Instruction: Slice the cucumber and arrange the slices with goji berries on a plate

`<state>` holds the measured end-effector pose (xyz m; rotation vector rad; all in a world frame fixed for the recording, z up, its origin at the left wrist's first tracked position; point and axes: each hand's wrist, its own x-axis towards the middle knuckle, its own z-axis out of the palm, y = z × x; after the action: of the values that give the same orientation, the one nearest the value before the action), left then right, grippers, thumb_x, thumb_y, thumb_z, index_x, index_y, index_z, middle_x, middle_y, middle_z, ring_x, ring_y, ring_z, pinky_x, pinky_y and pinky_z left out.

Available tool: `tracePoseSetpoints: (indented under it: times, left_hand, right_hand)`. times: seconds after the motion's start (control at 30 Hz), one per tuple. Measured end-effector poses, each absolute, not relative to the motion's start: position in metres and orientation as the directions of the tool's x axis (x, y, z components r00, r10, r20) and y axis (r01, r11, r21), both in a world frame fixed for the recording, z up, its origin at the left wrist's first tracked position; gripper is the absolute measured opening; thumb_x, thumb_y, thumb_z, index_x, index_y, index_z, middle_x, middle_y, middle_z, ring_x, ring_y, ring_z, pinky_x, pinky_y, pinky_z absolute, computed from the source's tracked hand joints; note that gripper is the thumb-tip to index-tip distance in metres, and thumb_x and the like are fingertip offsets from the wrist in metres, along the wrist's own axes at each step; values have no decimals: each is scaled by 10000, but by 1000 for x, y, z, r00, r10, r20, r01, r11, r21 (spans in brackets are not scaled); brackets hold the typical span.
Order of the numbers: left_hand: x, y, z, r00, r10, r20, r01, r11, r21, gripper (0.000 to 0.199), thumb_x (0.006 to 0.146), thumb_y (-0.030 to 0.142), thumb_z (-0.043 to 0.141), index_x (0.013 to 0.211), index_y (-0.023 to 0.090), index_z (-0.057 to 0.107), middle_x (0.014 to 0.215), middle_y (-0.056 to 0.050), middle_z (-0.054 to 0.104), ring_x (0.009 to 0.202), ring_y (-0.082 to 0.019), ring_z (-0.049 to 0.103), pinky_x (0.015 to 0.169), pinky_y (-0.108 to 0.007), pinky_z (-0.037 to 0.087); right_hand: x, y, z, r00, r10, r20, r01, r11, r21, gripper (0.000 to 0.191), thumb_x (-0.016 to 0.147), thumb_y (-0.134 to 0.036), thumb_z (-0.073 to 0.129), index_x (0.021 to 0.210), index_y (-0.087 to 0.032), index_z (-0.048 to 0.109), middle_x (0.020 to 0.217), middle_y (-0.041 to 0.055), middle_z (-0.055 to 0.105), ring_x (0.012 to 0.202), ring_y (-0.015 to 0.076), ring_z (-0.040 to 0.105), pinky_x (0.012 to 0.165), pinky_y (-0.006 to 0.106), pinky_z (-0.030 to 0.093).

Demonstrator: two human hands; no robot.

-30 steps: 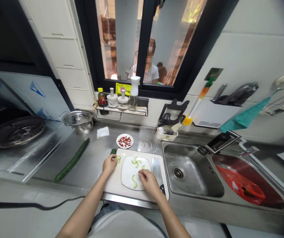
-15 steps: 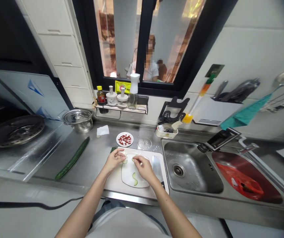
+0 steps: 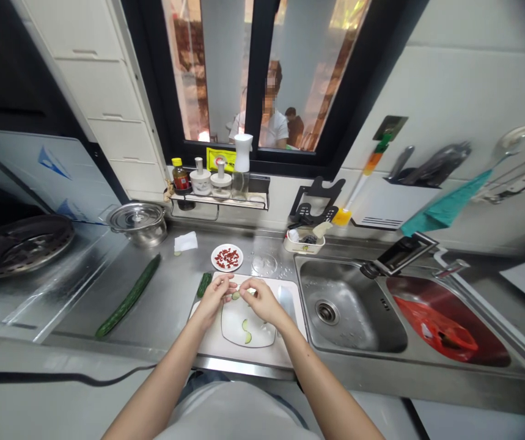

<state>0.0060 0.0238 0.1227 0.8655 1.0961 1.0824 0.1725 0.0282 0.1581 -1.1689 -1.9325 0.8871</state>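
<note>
My left hand (image 3: 216, 297) and my right hand (image 3: 260, 299) meet over the far part of a white square plate (image 3: 239, 333). Between them is a small cucumber slice (image 3: 236, 295), pinched in my left fingers. The right thumb and fingertips are closed beside it; what they hold, if anything, is too small to name. Two thin green-edged pieces (image 3: 246, 330) lie on the plate, which rests on a pale cutting board (image 3: 255, 356). A short cucumber piece (image 3: 204, 284) sits at the board's far left corner. The knife (image 3: 286, 299) is partly hidden by my right arm.
A long cucumber (image 3: 129, 297) lies left of the board. Behind stand a small plate of red pieces (image 3: 227, 258), a white paper (image 3: 186, 242) and a lidded pot (image 3: 138, 223). The sink (image 3: 351, 305) is at the right. Through the window, a person (image 3: 274, 129) is visible.
My right hand has moved left, up to my left hand. The short cucumber piece shows more fully. The whole view has shifted slightly.
</note>
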Motion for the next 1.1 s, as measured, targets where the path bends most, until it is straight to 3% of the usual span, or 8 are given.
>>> tracePoseSetpoints:
  times: [0.17, 0.37, 0.53, 0.63, 0.8, 1.0, 1.1]
  left_hand:
    - [15, 14, 114, 443, 769, -461, -422, 632, 650, 605, 840, 670, 388, 1103, 163, 589, 961, -110, 678, 801, -167, 648, 610, -224, 445]
    - [23, 6, 127, 729, 560, -393, -464, 827, 319, 641, 825, 692, 383, 1020, 125, 608, 838, -95, 691, 699, -170, 652, 592, -245, 443]
    - [26, 6, 138, 789, 510, -344, -475, 860, 184, 579, 811, 659, 462, 929, 111, 606, 760, -87, 681, 631, -171, 647, 541, -225, 415]
    - [25, 6, 139, 738, 570, -361, -530, 821, 213, 423, 849, 539, 512, 866, 125, 596, 706, -57, 661, 595, -144, 631, 519, -203, 397]
    - [20, 4, 142, 566, 709, -419, -598, 704, 384, 171, 840, 303, 600, 870, 135, 593, 721, -29, 638, 579, -91, 596, 488, -166, 374]
    - [14, 0, 158, 463, 835, -299, -575, 539, 615, 203, 696, 183, 743, 803, 137, 577, 740, 4, 591, 619, -52, 557, 536, -141, 400]
    - [12, -2, 170, 447, 855, -261, -537, 491, 686, 237, 655, 191, 772, 749, 133, 563, 716, 15, 561, 622, -46, 533, 562, -142, 406]
  right_hand:
    - [176, 34, 168, -325, 920, 219, 347, 332, -877, 136, 815, -261, 540, 736, -179, 615, 881, 24, 637, 883, 139, 563, 735, 241, 415]
    - [181, 33, 176, -287, 940, 182, 297, 268, -917, 128, 798, -280, 564, 735, -184, 621, 910, 30, 647, 882, 149, 576, 704, 245, 422]
    - [182, 31, 177, -276, 944, 182, 283, 261, -923, 114, 788, -275, 572, 732, -190, 623, 900, 28, 648, 873, 153, 577, 700, 253, 422]
    - [182, 30, 176, -259, 945, 198, 303, 274, -913, 109, 780, -270, 574, 719, -192, 621, 888, 28, 651, 867, 153, 577, 686, 249, 422]
    - [186, 28, 177, -251, 944, 214, 321, 290, -902, 126, 784, -272, 566, 703, -192, 621, 868, 27, 657, 866, 155, 579, 701, 254, 429]
    - [188, 20, 176, -278, 945, 173, 289, 254, -923, 156, 804, -308, 555, 751, -188, 638, 855, 29, 662, 836, 150, 591, 702, 261, 453]
    - [188, 13, 179, -276, 945, 176, 276, 254, -927, 166, 810, -311, 563, 865, -187, 658, 904, 44, 676, 868, 160, 606, 746, 289, 471]
